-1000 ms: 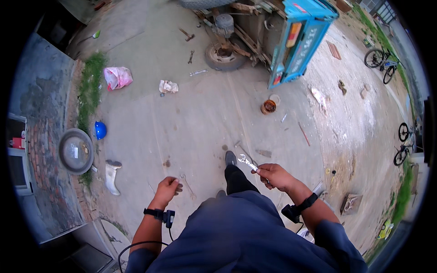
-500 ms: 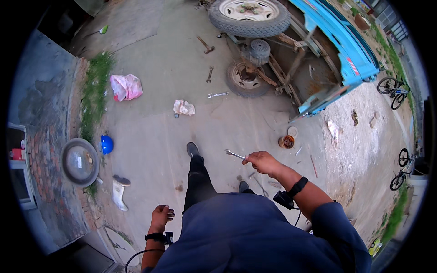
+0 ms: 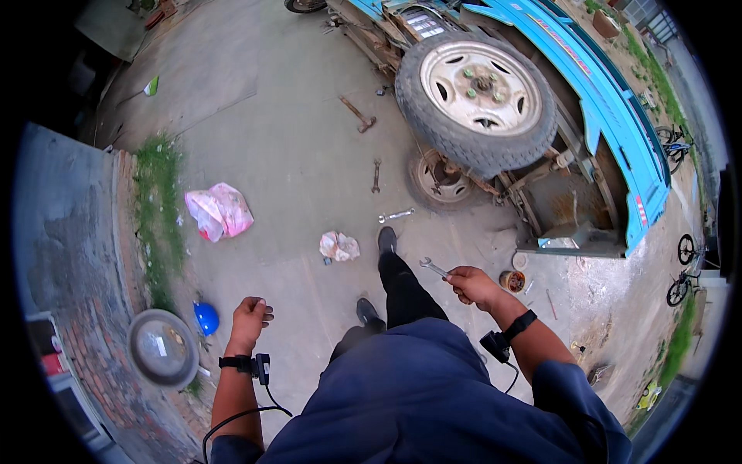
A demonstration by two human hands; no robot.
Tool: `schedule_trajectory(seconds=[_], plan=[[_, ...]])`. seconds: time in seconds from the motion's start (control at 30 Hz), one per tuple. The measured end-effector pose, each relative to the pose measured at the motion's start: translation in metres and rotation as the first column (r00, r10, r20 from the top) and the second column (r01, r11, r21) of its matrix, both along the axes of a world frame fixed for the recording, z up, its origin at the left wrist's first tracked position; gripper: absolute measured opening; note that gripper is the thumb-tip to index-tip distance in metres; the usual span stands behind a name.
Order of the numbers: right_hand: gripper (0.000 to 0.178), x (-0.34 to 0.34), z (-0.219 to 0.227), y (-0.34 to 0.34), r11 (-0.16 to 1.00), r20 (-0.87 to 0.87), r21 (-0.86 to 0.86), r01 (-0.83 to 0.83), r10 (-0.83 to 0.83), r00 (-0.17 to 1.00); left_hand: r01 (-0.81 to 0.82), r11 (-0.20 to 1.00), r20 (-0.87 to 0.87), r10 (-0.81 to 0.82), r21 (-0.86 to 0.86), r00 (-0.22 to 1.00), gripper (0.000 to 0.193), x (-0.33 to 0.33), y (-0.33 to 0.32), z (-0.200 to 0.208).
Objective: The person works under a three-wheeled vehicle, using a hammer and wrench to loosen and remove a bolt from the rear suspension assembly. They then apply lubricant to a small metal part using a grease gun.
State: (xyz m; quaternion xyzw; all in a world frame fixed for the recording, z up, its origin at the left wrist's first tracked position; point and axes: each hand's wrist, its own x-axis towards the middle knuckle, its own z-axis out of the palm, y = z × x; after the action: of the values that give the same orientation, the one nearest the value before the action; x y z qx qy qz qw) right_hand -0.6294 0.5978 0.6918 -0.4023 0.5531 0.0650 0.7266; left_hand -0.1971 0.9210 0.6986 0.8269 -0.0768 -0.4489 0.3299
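My right hand is closed around one end of a silver open-end wrench, whose jaw points ahead and to the left. My left hand hangs at the left with its fingers loosely apart and nothing in it. Ahead, a blue vehicle lies tipped on its side, its underside facing me. Its upper wheel has a pale rim with greenish nuts, and a lower wheel sits near the ground. On the concrete before it lie a second silver wrench, a darker wrench and a hammer.
A crumpled whitish bag and a pink-white bag lie left of my path. Beside the brick wall are a blue helmet and a round grey basin. A small brownish container stands beyond my right hand.
I have stepped forward, so the vehicle and the tools on the ground appear closer. My left hand has risen and moved outward. The wrench stays in my right hand.
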Motion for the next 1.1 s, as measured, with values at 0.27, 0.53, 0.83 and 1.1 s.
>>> schedule_trajectory(seconds=[0.27, 0.53, 0.83, 1.1], plan=[[0.02, 0.114, -0.068, -0.124, 0.991, -0.001, 0.033, 0.128, -0.128, 0.992, 0.032, 0.995, -0.069, -0.025, 0.093, 0.997, 0.026, 0.091, -0.124, -0.002], [0.017, 0.192, -0.079, -0.157, 0.912, -0.048, 0.134, 0.387, -0.384, 0.922, 0.199, 0.966, -0.156, -0.174, 0.167, 0.972, 0.027, 0.21, -0.227, -0.006], [0.017, 0.298, -0.059, -0.154, 0.655, -0.147, 0.053, 0.753, -0.741, 0.655, 0.595, 0.795, -0.085, -0.589, 0.115, 0.803, 0.028, 0.409, -0.435, -0.025], [0.016, 0.365, -0.036, -0.159, 0.406, -0.019, 0.022, 0.914, -0.914, 0.406, 0.946, 0.321, 0.315, -0.904, 0.056, 0.288, 0.025, 0.422, -0.657, -0.008]])
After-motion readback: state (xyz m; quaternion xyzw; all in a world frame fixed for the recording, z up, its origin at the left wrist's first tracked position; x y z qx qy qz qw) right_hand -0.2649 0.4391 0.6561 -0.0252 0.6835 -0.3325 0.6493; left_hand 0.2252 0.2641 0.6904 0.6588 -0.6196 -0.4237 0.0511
